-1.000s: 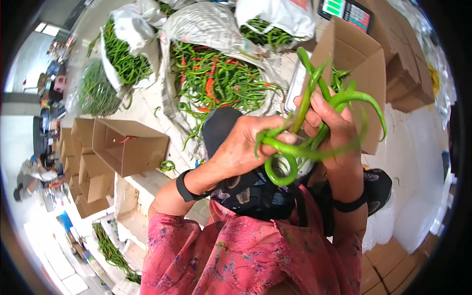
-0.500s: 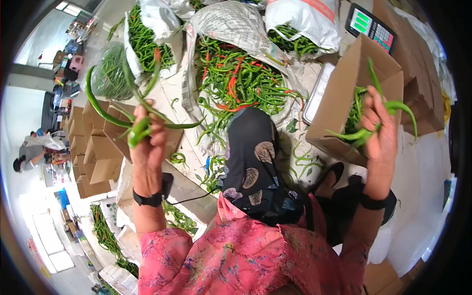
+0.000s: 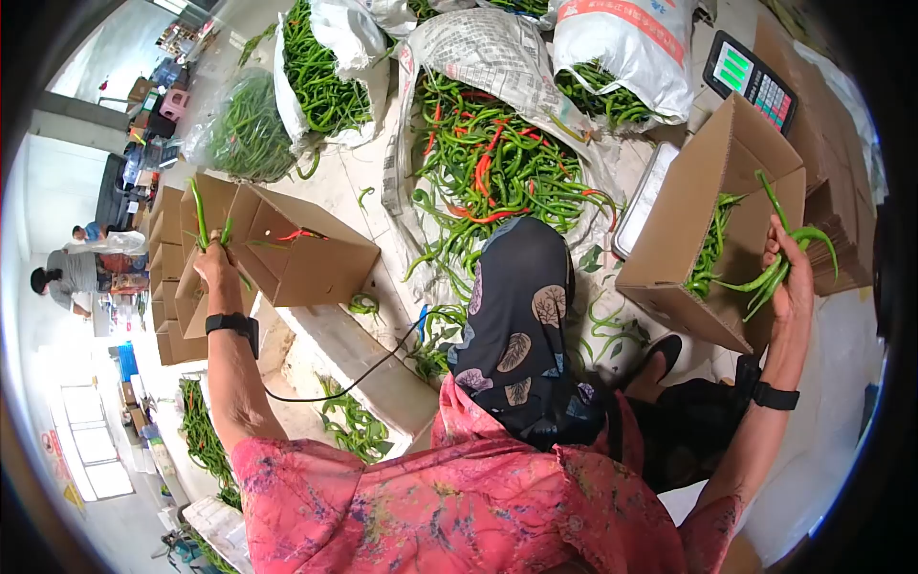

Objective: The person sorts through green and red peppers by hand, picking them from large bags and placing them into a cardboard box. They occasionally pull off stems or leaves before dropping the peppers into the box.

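Observation:
My left hand (image 3: 216,260) is closed around a few green peppers (image 3: 199,212), over the row of open cardboard boxes at the left. My right hand (image 3: 792,277) holds several long green peppers (image 3: 771,275) at the right edge of a cardboard box (image 3: 673,251). Green peppers (image 3: 712,244) lie inside that box. Between my hands, a large open sack (image 3: 478,53) spills green and red peppers (image 3: 497,163). One left box (image 3: 316,268) has a red pepper (image 3: 300,234) in it.
A scale display (image 3: 750,81) stands behind the right box, with its platform (image 3: 645,196) beside it. Further sacks (image 3: 626,43) of peppers line the back. A foam box (image 3: 363,359) is near my left forearm, crossed by a black cable. Another person (image 3: 76,277) is far left.
My left hand has moved left and down with its peppers, from in front of the boxes to over them. My right hand has shifted right and down, and the view has turned slightly.

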The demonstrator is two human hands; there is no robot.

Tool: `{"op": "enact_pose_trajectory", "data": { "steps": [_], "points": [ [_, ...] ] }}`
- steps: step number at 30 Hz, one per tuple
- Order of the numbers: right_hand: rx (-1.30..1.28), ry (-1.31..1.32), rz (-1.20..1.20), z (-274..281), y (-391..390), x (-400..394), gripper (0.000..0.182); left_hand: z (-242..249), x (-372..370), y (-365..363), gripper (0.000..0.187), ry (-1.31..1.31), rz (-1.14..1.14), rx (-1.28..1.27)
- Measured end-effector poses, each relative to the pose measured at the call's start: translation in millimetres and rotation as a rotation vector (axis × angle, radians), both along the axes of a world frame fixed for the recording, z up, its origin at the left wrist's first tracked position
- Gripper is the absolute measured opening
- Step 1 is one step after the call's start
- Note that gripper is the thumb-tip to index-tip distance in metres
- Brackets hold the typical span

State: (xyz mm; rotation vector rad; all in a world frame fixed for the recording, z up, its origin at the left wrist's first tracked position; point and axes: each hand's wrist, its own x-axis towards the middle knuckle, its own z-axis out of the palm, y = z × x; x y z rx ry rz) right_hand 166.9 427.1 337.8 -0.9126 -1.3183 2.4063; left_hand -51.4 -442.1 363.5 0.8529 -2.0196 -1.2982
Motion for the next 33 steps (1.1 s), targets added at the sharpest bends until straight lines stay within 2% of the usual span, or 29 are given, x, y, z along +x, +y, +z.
{"op": "enact_pose_trajectory", "data": {
  "steps": [2, 4, 5, 6, 7, 8, 9, 11, 14, 15, 17, 19, 21, 23, 24, 25, 27, 28, 29, 31, 33],
  "points": [
    [0.040, -0.016, 0.073, 0.7, -5.3, -0.1, 0.032, 17.2, 7.7, 26.7, 0.015, 0.063, -0.202, 0.059],
    [0.079, -0.072, 0.199, -7.1, -6.5, 0.8, 0.032, 33.0, 15.6, 79.9, 0.016, 0.163, -0.468, 0.270],
    [0.082, -0.117, 0.244, -17.7, -6.0, -1.6, 0.032, 39.5, 17.0, 113.1, 0.020, 0.146, -0.485, 0.329],
    [0.099, -0.092, 0.231, -20.0, -7.9, -0.9, 0.030, 58.7, 27.7, 161.0, 0.025, 0.076, -0.691, 0.414],
    [0.120, -0.067, 0.219, -14.1, -11.9, 1.7, 0.029, 54.4, 26.8, 178.6, 0.028, 0.103, -0.889, 0.525],
    [0.127, -0.097, 0.173, -0.5, -21.0, 3.2, 0.029, 56.4, 33.6, 209.8, 0.028, 0.117, -1.059, 0.742],
    [0.124, -0.118, 0.137, 8.5, -30.2, 2.8, 0.029, 72.0, 48.6, 261.7, 0.026, 0.055, -0.886, 0.689],
    [0.129, -0.153, 0.110, 13.7, -35.9, 4.3, 0.033, 73.0, 59.0, 301.8, 0.025, 0.030, -1.171, 0.819],
    [0.044, -0.057, 0.098, 21.3, -44.3, 8.0, 0.036, 75.6, 82.2, 370.7, 0.026, -0.077, -1.264, 1.042],
    [-0.008, 0.023, 0.115, 21.4, -43.1, 10.7, 0.038, 86.9, 96.1, 400.5, 0.022, -0.134, -1.167, 1.080],
    [-0.054, 0.086, 0.130, 18.7, -39.8, 15.7, 0.041, 84.6, 104.6, 427.2, 0.022, -0.234, -1.311, 1.112],
    [-0.006, 0.120, 0.111, 22.8, -42.6, 17.0, 0.043, 85.0, 119.3, 451.4, 0.023, -0.320, -1.294, 1.090],
    [-0.005, 0.147, 0.101, 20.7, -32.1, 11.7, 0.045, 83.4, 128.6, 472.0, 0.021, -0.377, -1.371, 1.101],
    [0.171, 0.073, 0.061, 18.3, -23.9, -3.6, 0.050, 76.3, 132.5, 489.6, 0.021, -0.435, -1.403, 1.253],
    [0.300, -0.046, 0.175, 21.8, -23.0, -10.9, 0.055, 73.2, 133.6, 495.4, 0.023, -0.506, -1.367, 1.288],
    [0.295, -0.039, 0.176, 11.8, -17.3, -12.5, 0.055, 72.6, 137.5, 503.9, 0.027, -0.518, -1.383, 1.258],
    [1.155, -0.178, 0.143, 4.0, -15.5, -17.8, 0.060, 65.8, 140.0, 508.6, 0.029, -0.514, -1.451, 1.277],
    [1.102, -0.198, 0.150, 0.1, -21.1, -4.7, 0.064, 61.3, 139.0, 508.1, 0.030, -0.537, -1.455, 1.343],
    [1.099, -0.199, 0.156, 21.2, -38.1, 6.5, 0.064, 58.3, 139.4, 508.7, 0.030, -0.538, -1.447, 1.344],
    [0.586, 0.056, 0.515, 60.1, -71.6, 26.3, 0.059, 52.7, 143.3, 512.7, 0.029, -0.549, -1.443, 1.409],
    [0.319, 0.092, 0.593, 69.6, -104.6, 27.2, 0.047, 46.0, 148.3, 517.6, 0.028, -0.562, -1.445, 1.429]
  ]
}}
